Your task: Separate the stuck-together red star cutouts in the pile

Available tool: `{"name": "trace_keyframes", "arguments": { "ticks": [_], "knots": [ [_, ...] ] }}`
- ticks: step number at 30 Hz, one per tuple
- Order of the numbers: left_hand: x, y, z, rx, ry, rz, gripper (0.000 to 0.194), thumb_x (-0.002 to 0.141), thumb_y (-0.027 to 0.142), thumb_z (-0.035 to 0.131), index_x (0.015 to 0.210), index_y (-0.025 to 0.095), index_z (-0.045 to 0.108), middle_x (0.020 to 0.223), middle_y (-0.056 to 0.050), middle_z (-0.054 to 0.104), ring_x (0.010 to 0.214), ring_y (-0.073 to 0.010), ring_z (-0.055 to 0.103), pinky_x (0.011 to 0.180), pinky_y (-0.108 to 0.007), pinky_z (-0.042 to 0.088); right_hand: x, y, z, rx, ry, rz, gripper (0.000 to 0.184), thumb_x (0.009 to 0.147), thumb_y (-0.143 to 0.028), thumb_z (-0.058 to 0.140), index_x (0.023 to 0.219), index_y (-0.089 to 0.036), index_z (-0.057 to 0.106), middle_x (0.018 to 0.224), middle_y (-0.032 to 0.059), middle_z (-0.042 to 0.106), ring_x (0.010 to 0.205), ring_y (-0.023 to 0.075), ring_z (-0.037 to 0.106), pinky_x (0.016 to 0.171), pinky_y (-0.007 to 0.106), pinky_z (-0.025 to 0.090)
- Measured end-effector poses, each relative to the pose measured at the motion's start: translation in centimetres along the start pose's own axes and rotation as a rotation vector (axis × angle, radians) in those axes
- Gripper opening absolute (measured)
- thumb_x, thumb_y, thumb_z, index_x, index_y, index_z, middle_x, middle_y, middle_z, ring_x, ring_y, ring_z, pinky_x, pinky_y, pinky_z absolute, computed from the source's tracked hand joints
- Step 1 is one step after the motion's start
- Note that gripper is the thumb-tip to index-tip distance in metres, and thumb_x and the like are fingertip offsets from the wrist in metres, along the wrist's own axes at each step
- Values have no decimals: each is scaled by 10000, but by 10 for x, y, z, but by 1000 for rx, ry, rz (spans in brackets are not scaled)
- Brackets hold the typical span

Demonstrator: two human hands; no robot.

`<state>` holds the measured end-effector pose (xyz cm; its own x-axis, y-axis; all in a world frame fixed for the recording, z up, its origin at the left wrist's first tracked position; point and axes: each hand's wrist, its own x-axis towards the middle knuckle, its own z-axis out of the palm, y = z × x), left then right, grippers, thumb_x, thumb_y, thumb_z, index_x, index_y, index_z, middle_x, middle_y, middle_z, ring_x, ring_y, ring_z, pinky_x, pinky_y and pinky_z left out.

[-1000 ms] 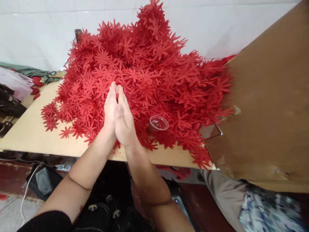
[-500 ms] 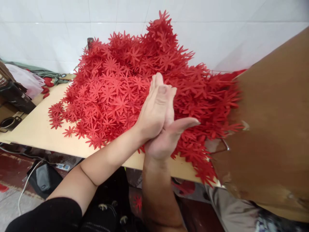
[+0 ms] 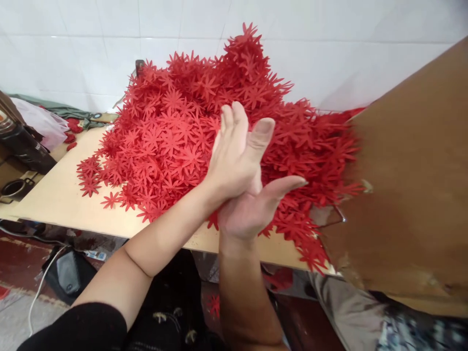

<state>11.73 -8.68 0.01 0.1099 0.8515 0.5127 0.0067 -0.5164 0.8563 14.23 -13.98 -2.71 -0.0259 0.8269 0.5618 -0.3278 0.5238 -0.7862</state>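
Observation:
My left hand (image 3: 234, 158) presses its heel against the palm of my right hand (image 3: 248, 212), with its fingers stretched and its thumb raised. The thumb of my right hand points out to the right; its other fingers are mostly hidden behind the left. I see nothing held in either hand. Behind and around them a large heap of red star-shaped cut-out pieces (image 3: 171, 141) is piled against the wall. My hands are in front of the heap, over the near edge of the pale table (image 3: 66, 195).
A big cardboard sheet (image 3: 405, 185) stands at the right, and a person's trouser leg (image 3: 336, 302) shows below it. On the left are a black bottle (image 3: 32, 146), a cup (image 3: 14, 190) and a whitish plastic bag (image 3: 40, 117). A black box-shaped object (image 3: 69, 275) is on the floor.
My left hand has tilted away from the right palm: its thumb has lifted and spread, and its fingers lean further left. My right hand stays nearly where it was.

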Motion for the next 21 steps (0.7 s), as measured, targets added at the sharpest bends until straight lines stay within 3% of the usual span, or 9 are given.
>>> {"name": "trace_keyframes", "arguments": {
  "ticks": [2,4,7,10,14,17,19,21],
  "knots": [
    [0,-7,-7,-14,45,12,683,852,647,68,1447,316,18,1558,81,-102,1417,-196,-173,1172,-363,-102,-6,2,6,18,-8,2,782,785,-696,-94,1446,-336,120,1491,-59,194,1441,230,-45,1173,466,25],
    [-11,-6,-8,-15,12,56,675,829,682,78,1434,385,53,1559,118,-40,1423,-206,-153,1176,-395,-89,-1,3,2,32,-2,3,774,796,-705,-36,1442,-322,151,1496,-46,199,1443,227,-31,1175,461,24],
    [-30,4,-9,76,-119,141,800,786,730,82,1456,293,87,1569,21,46,1442,-213,-75,1188,-389,-38,18,1,-7,78,-18,40,848,757,-777,82,1412,-271,264,1478,8,271,1445,220,58,1184,434,37],
    [-23,4,-15,71,-60,188,816,774,744,123,1447,284,148,1566,14,81,1441,-225,-84,1181,-388,-67,24,0,-5,57,21,56,884,728,-807,100,1393,-261,303,1444,27,333,1442,207,94,1184,434,80],
    [0,-13,-22,-40,91,145,688,818,695,188,1420,362,183,1563,88,32,1427,-215,-155,1163,-390,-122,12,4,8,31,16,33,859,760,-765,2,1440,-279,198,1465,-3,307,1442,177,90,1181,429,134],
    [-8,-14,-19,-19,70,97,711,811,705,147,1427,352,176,1565,73,34,1438,-216,-111,1174,-400,-77,16,5,6,29,-1,75,858,768,-745,-25,1441,-262,198,1472,13,311,1431,185,158,1178,432,156],
    [-16,-10,-16,73,-43,181,791,781,736,160,1441,301,176,1568,30,49,1437,-231,-114,1176,-392,-75,23,3,1,28,14,80,866,774,-732,-38,1441,-232,199,1473,28,312,1421,192,198,1176,430,169],
    [-11,-10,-17,53,-32,223,796,764,750,188,1430,314,208,1565,42,80,1436,-239,-114,1170,-383,-102,25,0,1,30,34,77,867,779,-724,-40,1452,-212,155,1500,24,263,1425,177,181,1179,404,168]
  ]
}}
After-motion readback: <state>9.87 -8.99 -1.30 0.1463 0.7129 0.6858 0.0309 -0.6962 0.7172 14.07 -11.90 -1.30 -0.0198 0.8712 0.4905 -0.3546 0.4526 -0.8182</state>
